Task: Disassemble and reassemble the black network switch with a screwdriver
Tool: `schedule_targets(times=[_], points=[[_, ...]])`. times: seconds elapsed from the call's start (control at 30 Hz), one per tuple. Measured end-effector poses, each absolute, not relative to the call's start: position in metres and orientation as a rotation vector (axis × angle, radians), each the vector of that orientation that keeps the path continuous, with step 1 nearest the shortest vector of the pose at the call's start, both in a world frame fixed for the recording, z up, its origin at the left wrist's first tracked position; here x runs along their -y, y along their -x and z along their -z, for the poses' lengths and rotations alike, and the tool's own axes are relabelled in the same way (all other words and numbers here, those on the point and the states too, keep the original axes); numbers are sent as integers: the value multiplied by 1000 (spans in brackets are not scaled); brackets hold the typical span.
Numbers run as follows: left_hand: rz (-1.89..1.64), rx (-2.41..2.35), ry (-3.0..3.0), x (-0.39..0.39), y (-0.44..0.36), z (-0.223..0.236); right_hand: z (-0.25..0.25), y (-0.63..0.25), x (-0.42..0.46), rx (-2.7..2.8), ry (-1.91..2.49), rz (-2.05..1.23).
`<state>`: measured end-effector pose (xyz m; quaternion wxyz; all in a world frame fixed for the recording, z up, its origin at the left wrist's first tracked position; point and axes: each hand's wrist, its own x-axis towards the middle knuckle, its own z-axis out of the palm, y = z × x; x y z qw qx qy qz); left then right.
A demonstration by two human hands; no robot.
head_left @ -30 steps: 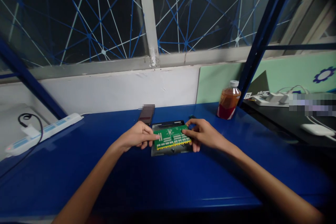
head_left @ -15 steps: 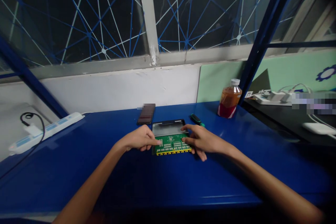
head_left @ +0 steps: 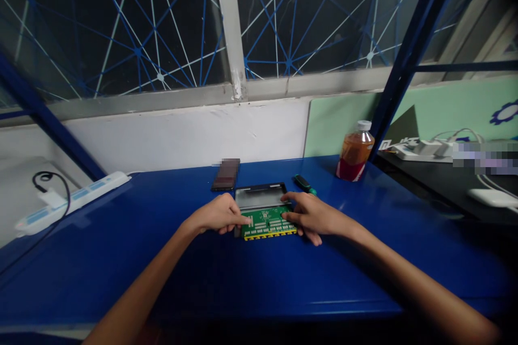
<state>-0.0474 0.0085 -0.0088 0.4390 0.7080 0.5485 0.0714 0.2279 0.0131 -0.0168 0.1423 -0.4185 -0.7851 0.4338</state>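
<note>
I list one green circuit board [head_left: 267,222] over part of a black case [head_left: 257,198] on the desk [head_left: 343,285]; left hand [head_left: 220,213], grip pinching the board's left edge; right hand [head_left: 314,215], grip spread, touching its right.

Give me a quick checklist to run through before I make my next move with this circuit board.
1. Left hand at the left edge of the green circuit board: ok.
2. Right hand at the board's right side: ok.
3. Board lying flat in the dark case: cannot tell; it covers the near part, leaving the far part showing.
4. Green-and-black tool clear of the right hand: cannot tell; it lies just beyond, very close.
5. Bottle upright and capped: ok.
6. Phone off the board: ok.
</note>
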Motion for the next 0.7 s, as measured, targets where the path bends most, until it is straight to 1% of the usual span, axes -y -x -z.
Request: schedule_targets(times=[0.33, 0.7], points=[[-211, -1379, -1785, -5, 45, 6, 21, -231, -17, 2285, 1207, -1304], [-164, -1400, -1782, -3, 41, 0, 24, -233, -22, 2270, 1186, -1331]])
